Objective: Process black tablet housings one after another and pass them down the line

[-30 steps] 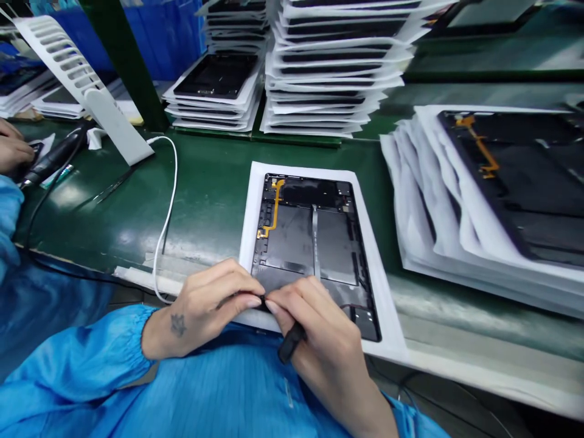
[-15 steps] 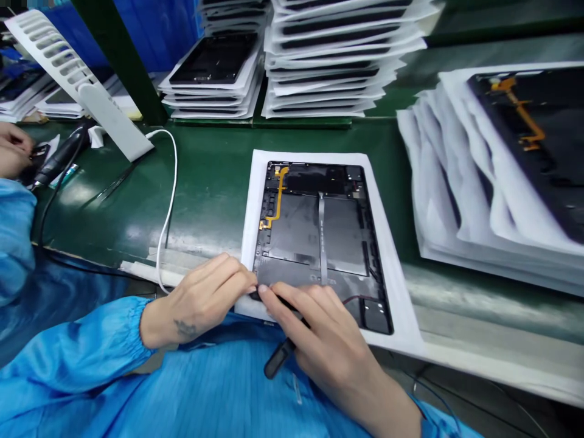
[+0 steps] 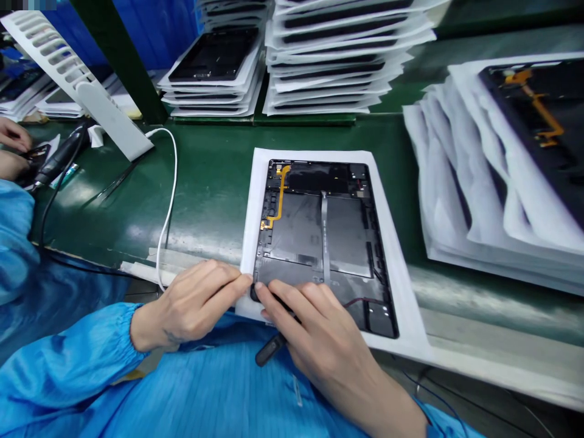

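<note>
An opened tablet lies on a white sheet, showing its dark inner side. A yellow flex cable runs down its left part and a grey ribbon cable down its middle. My left hand is closed in a pinch at the tablet's near left corner; whatever is between the fingertips is hidden. Beside it, my right hand is curled round a black bar-shaped tool, whose blunt end sticks out below the palm. The right fingertips touch the same corner, and the tool's other end is hidden.
Tall stacks of tablets between white sheets stand at the back. Another stack is close on the right. On the left are a white slotted stand, a white cable, tweezers and a co-worker's hand.
My left hand has drawn slightly left, away from the corner. The black tool's blunt end has shifted a little left and up. The tablet looks slightly shifted in view with the camera.
</note>
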Demonstrator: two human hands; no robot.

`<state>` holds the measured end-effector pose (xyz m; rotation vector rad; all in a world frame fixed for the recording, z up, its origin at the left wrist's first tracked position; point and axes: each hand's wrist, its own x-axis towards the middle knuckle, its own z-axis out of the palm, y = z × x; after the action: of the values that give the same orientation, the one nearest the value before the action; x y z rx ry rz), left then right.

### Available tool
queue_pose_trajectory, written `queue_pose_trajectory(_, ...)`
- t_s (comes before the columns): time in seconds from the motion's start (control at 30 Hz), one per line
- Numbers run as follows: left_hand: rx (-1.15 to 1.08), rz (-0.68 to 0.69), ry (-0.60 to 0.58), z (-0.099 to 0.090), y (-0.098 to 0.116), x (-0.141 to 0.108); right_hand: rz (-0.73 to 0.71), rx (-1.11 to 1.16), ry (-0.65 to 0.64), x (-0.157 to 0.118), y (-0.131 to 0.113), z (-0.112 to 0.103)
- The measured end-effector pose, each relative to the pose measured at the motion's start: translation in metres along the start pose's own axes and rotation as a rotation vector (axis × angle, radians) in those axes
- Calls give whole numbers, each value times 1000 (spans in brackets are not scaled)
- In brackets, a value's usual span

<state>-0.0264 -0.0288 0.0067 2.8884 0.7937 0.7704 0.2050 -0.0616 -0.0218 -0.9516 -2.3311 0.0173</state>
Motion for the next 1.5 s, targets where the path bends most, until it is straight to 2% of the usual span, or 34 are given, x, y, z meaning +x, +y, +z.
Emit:
queue_pose_trajectory(0.23,136,143,-23,-2,1,0,3,12,-20,1,0,-2)
queue_pose_trajectory(0.4,347,235,-100,-6,11,8,137,211,-109,6,10,-35)
queue_pose_trajectory(0.5,373,246,-91,-7,13,11,148,160,-96,10,15,-49)
queue_pose_trajectory(0.57,287,219,-97,-6,10,10,130,75,-38,10,14,-47)
queue_pose_trajectory(0.67,113,75,-82,1,0,6,123,14,25,6,12,-35)
queue_pose_trajectory(0.77,-28,-51,-76,11,-12,5,110,14,13,1,11,-22)
queue_pose_trajectory(0.93,-261,-123,-134,19,-18,9,53,44,2,0,9,-12)
queue_pose_trajectory(1.13,-257,-131,-117,18,-14,9,60,7,10,5,6,-9)
queue_pose_trajectory(1.33,-254,-123,-72,21,-14,9,51,-19,-88,5,6,-14)
queue_pose_trajectory(1.5,-239,-124,-50,23,-11,10,-111,-176,-227,19,3,-29)
